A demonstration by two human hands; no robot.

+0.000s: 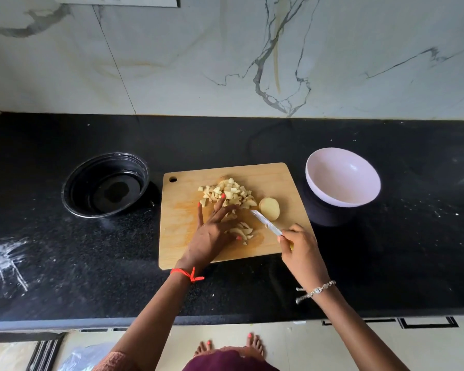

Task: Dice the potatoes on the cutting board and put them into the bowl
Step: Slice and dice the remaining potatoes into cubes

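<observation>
Countertop [386, 263] scene: black dish [106, 184] is sitting left of the cutting board [182, 228]; left hand [212, 231], fingers straight and spread, is resting on the diced potatoes [227, 194] heaped mid-board (cut strips [241, 231] are lying by its thumb); right hand [303, 250] is gripping the knife [265, 222], blade tip lying beside a round potato piece [269, 208]; white bowl [343, 178] is standing just right of the board.

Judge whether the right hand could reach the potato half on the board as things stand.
Probably yes: the potato half lies uncovered beside the knife blade, though the right hand grips the knife.
</observation>
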